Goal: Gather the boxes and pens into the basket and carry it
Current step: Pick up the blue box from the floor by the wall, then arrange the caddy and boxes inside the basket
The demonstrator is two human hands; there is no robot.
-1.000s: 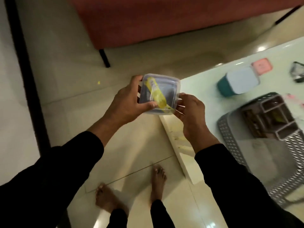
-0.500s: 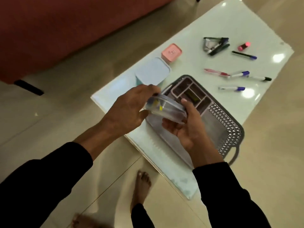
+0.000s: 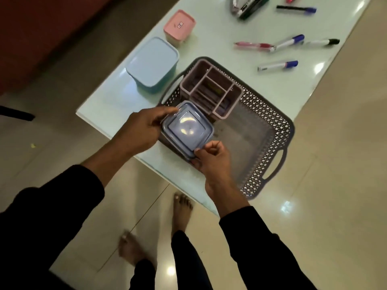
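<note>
Clear lidded box [image 3: 187, 130] over the near-left corner of the grey basket [image 3: 270, 130], pinched by left hand [image 3: 139, 132] and right hand [image 3: 211, 159] — mid-placement beside the divided caddy [image 3: 211, 92]. Next — probably lower, release; then blue box [image 3: 152, 64], pink box [image 3: 179, 27], pens [image 3: 277, 65] from the table [image 3: 219, 47].

Both arms reach forward, left hand [image 3: 139, 130] and right hand [image 3: 211, 160] apparently curled in a grip.
</note>
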